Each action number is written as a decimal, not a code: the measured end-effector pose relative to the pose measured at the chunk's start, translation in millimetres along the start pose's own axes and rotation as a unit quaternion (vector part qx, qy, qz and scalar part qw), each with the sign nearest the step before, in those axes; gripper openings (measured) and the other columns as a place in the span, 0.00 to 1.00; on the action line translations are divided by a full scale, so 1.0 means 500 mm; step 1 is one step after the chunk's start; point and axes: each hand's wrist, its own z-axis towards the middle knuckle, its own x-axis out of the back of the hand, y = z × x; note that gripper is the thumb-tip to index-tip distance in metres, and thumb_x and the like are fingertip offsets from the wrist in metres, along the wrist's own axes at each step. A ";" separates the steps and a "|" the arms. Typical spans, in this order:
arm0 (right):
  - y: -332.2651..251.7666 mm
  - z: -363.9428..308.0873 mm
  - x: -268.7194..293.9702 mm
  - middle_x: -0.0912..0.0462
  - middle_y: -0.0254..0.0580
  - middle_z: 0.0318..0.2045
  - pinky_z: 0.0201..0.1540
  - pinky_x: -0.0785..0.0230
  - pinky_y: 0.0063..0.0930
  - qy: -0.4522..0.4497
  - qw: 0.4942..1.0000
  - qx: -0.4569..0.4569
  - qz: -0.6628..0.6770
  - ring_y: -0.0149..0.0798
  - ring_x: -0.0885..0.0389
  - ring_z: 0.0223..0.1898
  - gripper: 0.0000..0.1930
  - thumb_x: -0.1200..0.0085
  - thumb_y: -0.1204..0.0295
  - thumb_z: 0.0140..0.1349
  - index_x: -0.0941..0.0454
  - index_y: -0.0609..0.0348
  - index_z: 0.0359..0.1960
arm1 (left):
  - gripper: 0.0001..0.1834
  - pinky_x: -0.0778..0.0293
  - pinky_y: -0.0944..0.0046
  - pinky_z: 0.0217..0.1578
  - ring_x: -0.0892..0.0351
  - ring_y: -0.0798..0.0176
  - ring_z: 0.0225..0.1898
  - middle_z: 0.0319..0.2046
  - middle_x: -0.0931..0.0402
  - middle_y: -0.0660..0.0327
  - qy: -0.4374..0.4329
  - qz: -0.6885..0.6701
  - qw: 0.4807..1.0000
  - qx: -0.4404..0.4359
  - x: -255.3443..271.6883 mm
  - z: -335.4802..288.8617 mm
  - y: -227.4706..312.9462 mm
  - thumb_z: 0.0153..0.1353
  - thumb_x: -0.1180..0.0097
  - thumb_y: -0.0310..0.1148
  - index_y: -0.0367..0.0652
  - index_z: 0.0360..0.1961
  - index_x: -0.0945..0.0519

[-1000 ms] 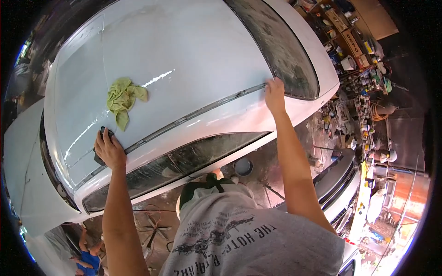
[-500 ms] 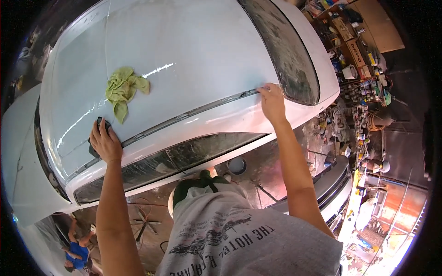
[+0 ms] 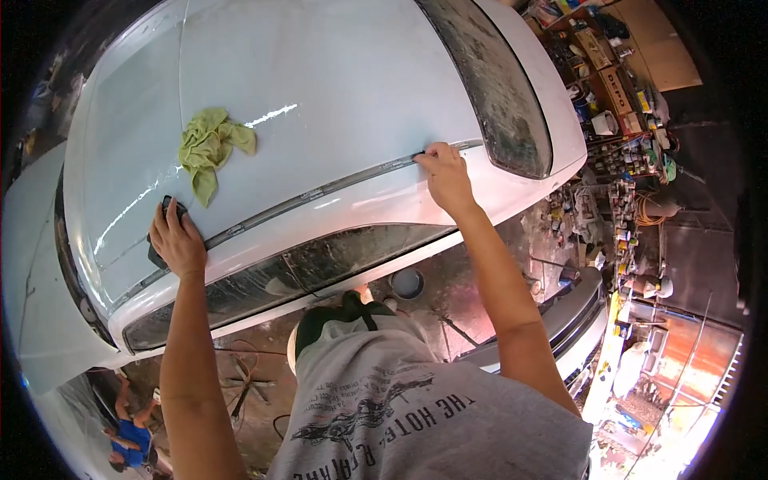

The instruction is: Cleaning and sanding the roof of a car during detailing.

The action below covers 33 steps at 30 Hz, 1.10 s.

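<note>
A light grey car roof (image 3: 336, 88) spreads before me, with a dark channel (image 3: 308, 197) running along its near side. Over the channel's left part, my left hand (image 3: 178, 238) curls its fingers round a black block-like thing (image 3: 154, 254), pressed to the roof and mostly covered by the palm. Farther right, my right hand (image 3: 446, 174) is closed in a pinch at the channel, near the dusty glass. A small dark bit shows at its fingertips, too little to name. A crumpled yellow-green cloth (image 3: 210, 152) lies on the roof beyond my left hand.
Dusty side windows (image 3: 320, 260) sit below the channel. A grey bucket (image 3: 406, 283) stands on the floor by the car. Shelves with boxes and cans (image 3: 612, 88) line the right. A person in blue (image 3: 132, 440) is low at the left, near a cross-shaped stand (image 3: 250, 384).
My right hand has slid left along the channel, away from the dusty glass at the right. My left hand stays in place on the black block. The cloth has not moved.
</note>
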 end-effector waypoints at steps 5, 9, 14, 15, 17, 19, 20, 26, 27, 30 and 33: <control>0.016 0.001 0.008 0.22 0.37 0.48 0.56 0.33 0.46 0.010 1.000 0.013 0.003 0.46 0.25 0.54 0.15 0.48 0.72 0.64 0.12 0.43 0.46 | 0.23 0.43 0.46 0.71 0.36 0.47 0.69 0.69 0.32 0.56 -0.007 -0.001 1.000 0.003 0.001 -0.001 0.001 0.72 0.47 0.38 0.56 0.67 0.26; -0.004 0.000 0.002 0.22 0.37 0.47 0.56 0.33 0.45 -0.010 1.000 0.007 0.011 0.46 0.25 0.54 0.15 0.48 0.74 0.63 0.12 0.45 0.46 | 0.23 0.42 0.46 0.70 0.36 0.46 0.70 0.69 0.31 0.55 -0.004 -0.004 1.000 0.004 0.002 -0.004 -0.002 0.71 0.47 0.37 0.55 0.67 0.25; -0.015 -0.011 -0.003 0.23 0.39 0.48 0.57 0.33 0.46 0.018 0.999 -0.026 -0.014 0.47 0.25 0.55 0.15 0.48 0.75 0.63 0.13 0.49 0.48 | 0.23 0.40 0.45 0.70 0.34 0.43 0.68 0.68 0.30 0.52 -0.005 -0.011 1.000 0.008 0.000 0.006 0.002 0.69 0.44 0.37 0.53 0.65 0.24; -0.055 -0.013 0.008 0.23 0.40 0.50 0.58 0.33 0.46 -0.017 0.999 -0.041 -0.013 0.47 0.25 0.56 0.15 0.48 0.75 0.63 0.13 0.50 0.48 | 0.23 0.40 0.44 0.69 0.34 0.43 0.68 0.68 0.30 0.52 -0.002 -0.001 1.000 0.001 0.001 0.001 0.001 0.69 0.44 0.37 0.52 0.64 0.23; -0.118 -0.012 0.024 0.22 0.40 0.50 0.57 0.32 0.46 0.001 0.999 0.013 0.038 0.47 0.25 0.56 0.15 0.46 0.76 0.62 0.14 0.51 0.48 | 0.23 0.41 0.44 0.70 0.34 0.43 0.68 0.68 0.30 0.53 0.000 -0.008 1.000 0.006 0.000 -0.001 -0.001 0.68 0.43 0.36 0.53 0.64 0.23; -0.144 -0.011 0.018 0.21 0.40 0.51 0.57 0.31 0.46 0.023 0.994 0.061 0.086 0.47 0.24 0.56 0.15 0.45 0.77 0.61 0.14 0.52 0.49 | 0.23 0.41 0.44 0.70 0.35 0.43 0.67 0.67 0.30 0.53 0.005 -0.006 1.000 0.008 0.005 0.000 0.005 0.67 0.43 0.36 0.53 0.64 0.23; -0.148 -0.009 0.013 0.21 0.39 0.51 0.58 0.32 0.46 0.016 0.995 0.078 0.068 0.47 0.24 0.56 0.15 0.44 0.77 0.60 0.15 0.52 0.49 | 0.23 0.42 0.44 0.70 0.35 0.43 0.67 0.67 0.30 0.54 0.005 -0.008 1.000 0.010 0.005 0.001 0.006 0.67 0.43 0.36 0.54 0.64 0.23; -0.222 -0.001 -0.022 0.19 0.37 0.50 0.60 0.35 0.47 0.005 0.996 0.088 0.028 0.45 0.24 0.58 0.12 0.46 0.70 0.63 0.15 0.50 0.46 | 0.23 0.42 0.45 0.70 0.35 0.44 0.69 0.68 0.31 0.54 -0.003 -0.008 1.000 0.019 0.005 0.002 0.011 0.69 0.44 0.38 0.55 0.66 0.24; -0.242 0.003 -0.024 0.19 0.37 0.50 0.60 0.35 0.48 -0.008 0.994 0.100 0.052 0.45 0.24 0.58 0.11 0.46 0.69 0.64 0.15 0.50 0.46 | 0.23 0.42 0.45 0.70 0.35 0.44 0.69 0.68 0.31 0.54 -0.002 -0.013 1.000 0.019 0.004 0.002 0.010 0.70 0.44 0.38 0.55 0.66 0.25; -0.291 0.014 -0.022 0.18 0.36 0.49 0.60 0.36 0.49 -0.034 0.988 0.105 0.113 0.45 0.24 0.58 0.11 0.48 0.69 0.64 0.16 0.50 0.45 | 0.23 0.43 0.45 0.71 0.36 0.44 0.69 0.68 0.31 0.55 0.001 -0.020 1.000 0.019 0.008 0.000 0.011 0.70 0.44 0.38 0.56 0.66 0.25; -0.280 0.023 -0.002 0.17 0.35 0.50 0.60 0.36 0.48 -0.081 0.982 0.140 0.097 0.45 0.24 0.58 0.13 0.49 0.70 0.64 0.15 0.49 0.47 | 0.23 0.43 0.45 0.71 0.36 0.44 0.69 0.69 0.31 0.55 -0.001 -0.019 1.000 0.018 0.010 -0.001 0.008 0.70 0.44 0.38 0.56 0.66 0.25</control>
